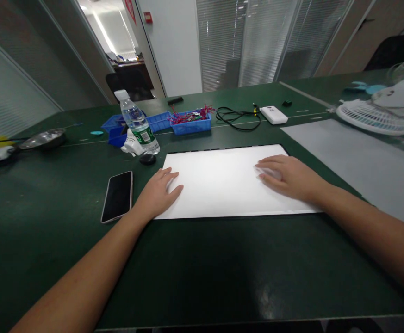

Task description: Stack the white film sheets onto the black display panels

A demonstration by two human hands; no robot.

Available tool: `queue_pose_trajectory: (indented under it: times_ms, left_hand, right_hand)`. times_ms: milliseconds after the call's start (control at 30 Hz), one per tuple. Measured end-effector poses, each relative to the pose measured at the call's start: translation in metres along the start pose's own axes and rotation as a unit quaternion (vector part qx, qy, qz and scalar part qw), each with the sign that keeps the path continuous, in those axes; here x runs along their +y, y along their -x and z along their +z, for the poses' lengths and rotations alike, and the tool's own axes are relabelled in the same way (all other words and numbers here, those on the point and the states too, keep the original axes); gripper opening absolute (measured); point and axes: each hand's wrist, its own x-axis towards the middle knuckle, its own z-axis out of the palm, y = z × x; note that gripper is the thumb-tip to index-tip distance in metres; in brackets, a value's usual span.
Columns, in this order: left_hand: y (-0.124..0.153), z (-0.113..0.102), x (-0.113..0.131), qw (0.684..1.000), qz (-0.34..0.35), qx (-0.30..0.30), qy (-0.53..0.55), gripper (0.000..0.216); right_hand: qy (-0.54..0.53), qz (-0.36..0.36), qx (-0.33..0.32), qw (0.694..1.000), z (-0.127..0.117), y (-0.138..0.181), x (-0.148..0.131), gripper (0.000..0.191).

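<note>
A white rectangular panel (pixel 219 185) with a thin dark edge lies flat on the dark green table (pixel 202 268) in front of me. My left hand (pixel 160 192) rests on its left edge, fingers spread and reaching a little inward. Over the right part of the panel lies my right hand (pixel 288 178), palm down, its fingers stretched out toward the middle. Neither hand grips anything. Just left of my left hand is a phone (pixel 117 196) with a dark screen, and a black computer mouse (pixel 148 159) sits beyond it.
A water bottle (pixel 139 122) stands behind the mouse, next to crumpled white tissue (pixel 131 144). Blue trays (pixel 192 127), one full of red wires, a black cable (pixel 239 119) and a white power bank (pixel 273 115) lie farther back. On the right are a grey sheet (pixel 361 157) and fan parts (pixel 371 118).
</note>
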Motion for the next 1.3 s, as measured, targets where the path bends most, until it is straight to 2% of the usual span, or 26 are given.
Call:
queue_pose_trajectory:
  times_ms: [100, 200, 300, 400, 567, 700, 800, 1067, 1300]
  left_hand:
    - [0.0, 0.001, -0.001, 1.0, 0.0, -0.002, 0.001, 0.073]
    - [0.001, 0.001, -0.001, 1.0, 0.0, -0.001, 0.006, 0.072]
    - [0.001, 0.0, -0.001, 1.0, 0.0, -0.004, 0.01, 0.073]
    - [0.001, -0.001, 0.001, 1.0, -0.003, -0.009, 0.004, 0.073]
    - [0.0, 0.0, -0.001, 1.0, 0.011, 0.0, 0.0, 0.073]
    - [-0.001, 0.002, -0.004, 1.0, 0.017, 0.008, 0.005, 0.073]
    - [-0.001, 0.002, -0.005, 1.0, 0.017, 0.007, 0.007, 0.073]
    - [-0.001, 0.002, -0.004, 1.0, 0.015, 0.01, 0.005, 0.072]
    - [-0.002, 0.001, -0.003, 1.0, 0.012, 0.004, 0.004, 0.074]
  right_hand:
    - [0.089, 0.137, 0.024, 0.986, -0.009, 0.01, 0.044, 0.064]
    - [0.171, 0.283, 0.036, 0.943, -0.016, 0.028, 0.096, 0.071]
    - [0.183, 0.414, -0.018, 0.891, -0.017, 0.044, 0.133, 0.091]
    - [0.121, 0.502, -0.088, 0.852, -0.018, 0.048, 0.143, 0.105]
    - [0.147, 0.484, -0.147, 0.85, -0.024, 0.036, 0.121, 0.084]
    - [0.15, 0.457, -0.154, 0.863, -0.024, 0.03, 0.105, 0.086]
    - [0.157, 0.442, -0.15, 0.87, -0.024, 0.029, 0.098, 0.082]
    - [0.169, 0.432, -0.141, 0.875, -0.028, 0.018, 0.069, 0.053]
    - [0.183, 0.417, -0.089, 0.886, -0.036, 0.017, 0.05, 0.058]
